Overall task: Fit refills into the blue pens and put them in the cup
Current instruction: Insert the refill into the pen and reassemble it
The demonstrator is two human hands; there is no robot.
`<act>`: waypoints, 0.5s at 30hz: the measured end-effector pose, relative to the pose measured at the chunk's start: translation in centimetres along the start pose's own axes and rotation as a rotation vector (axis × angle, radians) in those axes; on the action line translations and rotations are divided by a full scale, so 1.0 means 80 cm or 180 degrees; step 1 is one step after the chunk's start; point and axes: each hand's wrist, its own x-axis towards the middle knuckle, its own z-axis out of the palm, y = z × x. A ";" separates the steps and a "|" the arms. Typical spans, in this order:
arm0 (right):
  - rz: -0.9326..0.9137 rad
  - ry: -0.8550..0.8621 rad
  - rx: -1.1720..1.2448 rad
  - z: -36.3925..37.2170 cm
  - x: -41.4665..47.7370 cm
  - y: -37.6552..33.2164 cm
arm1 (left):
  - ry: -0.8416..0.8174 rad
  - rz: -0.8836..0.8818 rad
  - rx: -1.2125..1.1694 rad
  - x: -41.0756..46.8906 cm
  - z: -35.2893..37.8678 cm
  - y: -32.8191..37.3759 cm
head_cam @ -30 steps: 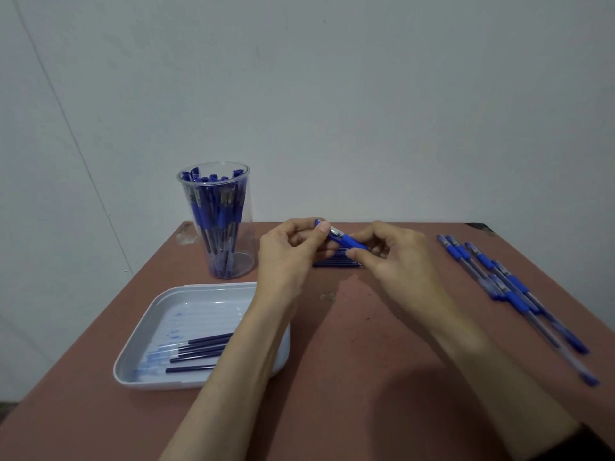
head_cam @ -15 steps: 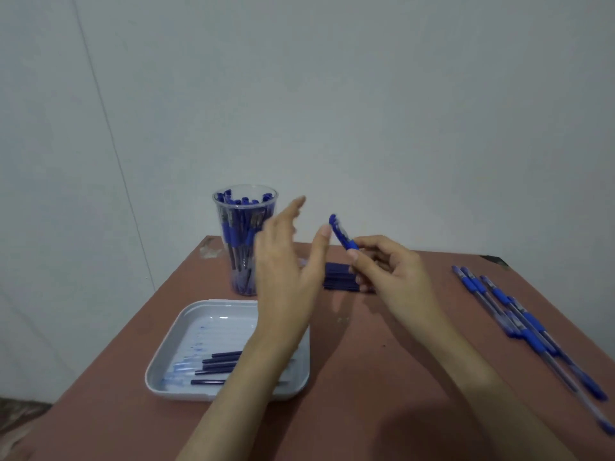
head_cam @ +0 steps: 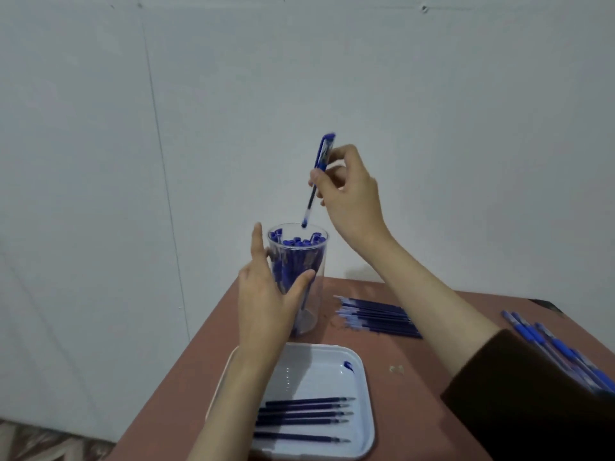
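Currently, a blue pen (head_cam: 320, 173) is pinched in the right hand (head_cam: 349, 194) fingers, tilted, tip just above the cup (head_cam: 317, 304) rim. The cup, packed with pens, is touched by the left hand (head_cam: 266, 294), fingers straight, thumb against its wall. Refills (head_cam: 376, 316) are laid beside it on the tabletop (head_cam: 416, 377).

held pen (head_cam: 323, 156): you see a blue cap, a dark core and a blue tip.
cup (head_cam: 317, 287): clear.
cup pens (head_cam: 293, 242): blue.
tray (head_cam: 366, 394): white.
ink stain (head_cam: 348, 365): blue.
tray refills (head_cam: 306, 410): dark blue, pale tips.
table refills (head_cam: 376, 316): dark blue, some ends lighter blue.
loose pens (head_cam: 559, 351): blue grips, clear barrels.
table (head_cam: 416, 377): plain reddish brown.
your sleeve (head_cam: 532, 410): dark brown.
wall (head_cam: 432, 128): plain pale grey.
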 end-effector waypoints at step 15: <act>0.0842 -0.1596 -0.2157 0.025 -0.012 0.038 | 0.0033 0.0013 -0.0192 0.002 0.003 -0.007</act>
